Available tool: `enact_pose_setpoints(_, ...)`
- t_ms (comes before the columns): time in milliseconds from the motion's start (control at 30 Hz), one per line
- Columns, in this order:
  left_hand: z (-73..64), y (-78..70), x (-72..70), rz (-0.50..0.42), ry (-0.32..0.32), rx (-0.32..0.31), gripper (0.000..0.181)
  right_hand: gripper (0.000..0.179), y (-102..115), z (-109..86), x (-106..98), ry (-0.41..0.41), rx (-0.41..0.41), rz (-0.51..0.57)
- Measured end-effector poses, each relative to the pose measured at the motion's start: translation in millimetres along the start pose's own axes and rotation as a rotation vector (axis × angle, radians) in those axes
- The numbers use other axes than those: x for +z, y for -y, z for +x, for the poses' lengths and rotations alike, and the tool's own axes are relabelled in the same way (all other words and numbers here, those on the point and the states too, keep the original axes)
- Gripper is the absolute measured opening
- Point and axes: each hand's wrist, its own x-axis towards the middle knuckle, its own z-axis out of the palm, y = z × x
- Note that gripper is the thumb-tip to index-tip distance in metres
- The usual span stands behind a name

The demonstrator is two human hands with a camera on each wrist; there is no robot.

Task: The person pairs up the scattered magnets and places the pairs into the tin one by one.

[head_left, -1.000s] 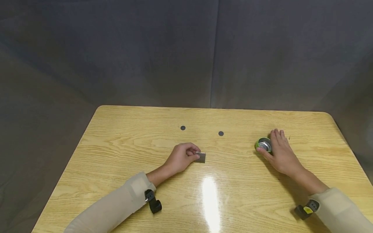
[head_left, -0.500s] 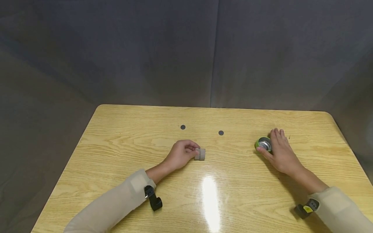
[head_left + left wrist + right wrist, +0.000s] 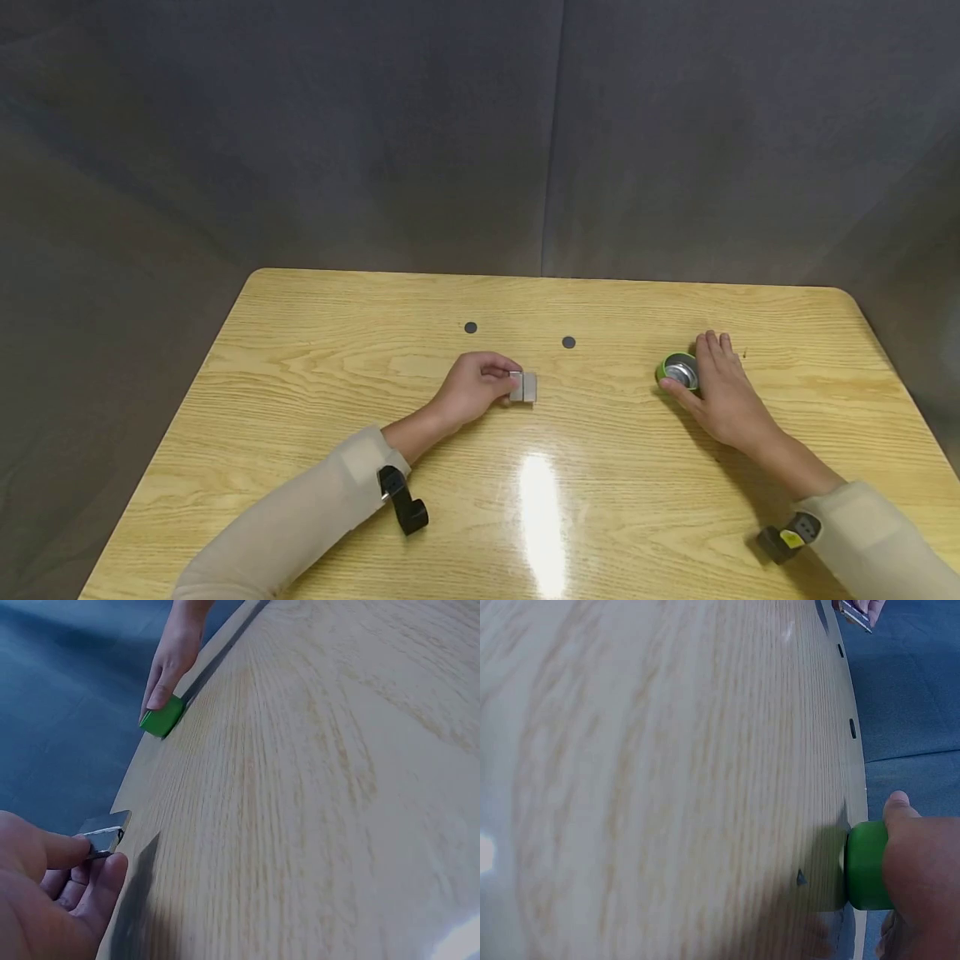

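In our left hand (image 3: 471,389), thumb and fingertips pinch a small silvery piece (image 3: 527,387) by its left side, its right part sticking out free. We seem to have it lifted off the table (image 3: 337,350), near the middle, closer to the far edge than to us. It looks like thin metal in two flat panels with a dark seam between. We would expect it to be light, stiff and rather slick, hard to break but easy to let slip; if the seam is a hinge, which we cannot tell, it may fold. The best hold is across the flat faces, close to the seam.

Our right hand (image 3: 726,406) lies against a green tin (image 3: 680,373), gripping it between the thumb on the near side and nearly straight fingers on the far side. The tin stands upright toward the right edge, mouth up. Its bright inside suggests metal: light, and liable to dent or slide, so we would grip low around the wall.

Farther out, two dark discs (image 3: 471,327) (image 3: 569,342) lie near the far edge, apart. Beyond them hangs a dark curtain (image 3: 375,150).
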Motion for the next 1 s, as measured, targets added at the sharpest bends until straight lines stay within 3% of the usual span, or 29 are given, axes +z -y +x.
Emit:
enact_pose_setpoints(333, 9.7, -9.3, 5.8, -0.071, -0.005, -0.055, 0.020, 0.080, 1, -0.3, 0, 0.001, 0.000, 0.001)
enact_pose_setpoints(1000, 45.4, -34.7, 38.3, -0.159, 0.005, -0.086, 0.021, 0.078, -1, 0.9, 1, -0.012, -0.015, 0.001)
